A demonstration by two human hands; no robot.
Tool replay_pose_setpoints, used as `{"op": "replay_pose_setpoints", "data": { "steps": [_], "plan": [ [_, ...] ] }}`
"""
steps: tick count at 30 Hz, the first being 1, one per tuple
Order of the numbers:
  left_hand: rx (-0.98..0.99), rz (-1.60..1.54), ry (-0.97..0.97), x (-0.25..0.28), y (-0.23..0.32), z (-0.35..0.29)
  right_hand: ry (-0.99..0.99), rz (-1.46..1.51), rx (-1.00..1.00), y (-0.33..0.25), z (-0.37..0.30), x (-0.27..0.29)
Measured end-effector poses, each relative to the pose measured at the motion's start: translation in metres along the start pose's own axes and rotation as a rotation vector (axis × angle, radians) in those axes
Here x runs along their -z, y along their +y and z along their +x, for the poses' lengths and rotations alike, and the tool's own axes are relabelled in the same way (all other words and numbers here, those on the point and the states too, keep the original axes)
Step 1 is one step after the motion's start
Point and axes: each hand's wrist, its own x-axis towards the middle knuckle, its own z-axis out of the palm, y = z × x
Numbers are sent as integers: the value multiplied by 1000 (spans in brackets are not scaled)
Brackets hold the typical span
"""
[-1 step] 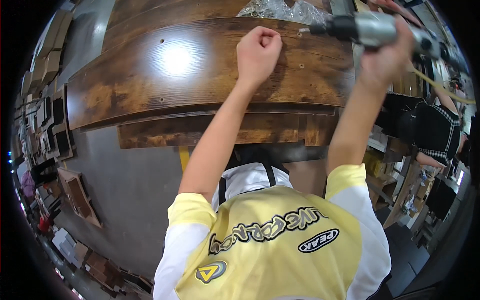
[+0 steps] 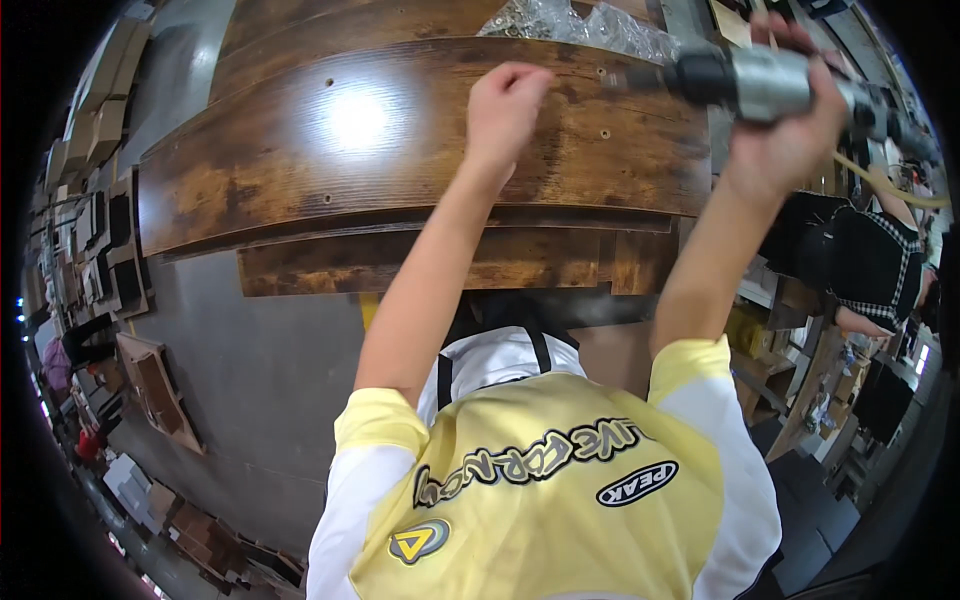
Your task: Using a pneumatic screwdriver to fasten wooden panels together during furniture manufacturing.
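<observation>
A dark brown wood-grain board (image 2: pixel 240 150) lies across the work surface, with several small holes near its left and right ends. Above the board's right half hovers my left hand (image 2: pixel 503 115), its fingers curled in a pinch; whatever they hold, if anything, is hidden. My right hand (image 2: pixel 785 140) grips a silver and black air screwdriver (image 2: pixel 765 85) past the board's right end. The tool lies sideways, its blurred bit pointing left near the upper right hole (image 2: pixel 602 73). I cannot tell whether the bit touches the board.
A clear plastic bag (image 2: pixel 570 25) of small metal hardware sits behind the board. More brown boards (image 2: pixel 420 265) lie under its near edge. A pale hose (image 2: pixel 885 183) trails right from the tool. At the right is another person in black (image 2: pixel 870 260). Cardboard boxes (image 2: pixel 105 75) stand far left.
The air screwdriver and my right hand have shifted a little to the right and down. My left hand has turned slightly and moved a bit left, its fingers still pinched.
</observation>
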Motion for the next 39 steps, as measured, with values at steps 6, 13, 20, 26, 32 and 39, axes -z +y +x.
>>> {"op": "replay_pose_setpoints", "data": {
  "steps": [6, 13, 20, 26, 32, 39],
  "plan": [
    [610, -860, -432, 100, -7, -109, -102, 244, -380, -13, -93, 43],
    [606, -641, -349, 161, -20, -184, -164, 321, -409, -7, -194, -10],
    [615, -489, -523, 245, -14, -207, -221, 154, -343, 16, -270, -77],
    [681, -471, -769, 319, 14, -205, -250, 75, -327, 27, -310, -126],
    [327, 15, -847, 320, 28, -216, -222, 98, -354, 23, -317, -136],
    [183, 507, -918, 309, 40, -216, -181, 94, -389, 28, -325, -126]
  ]
}}
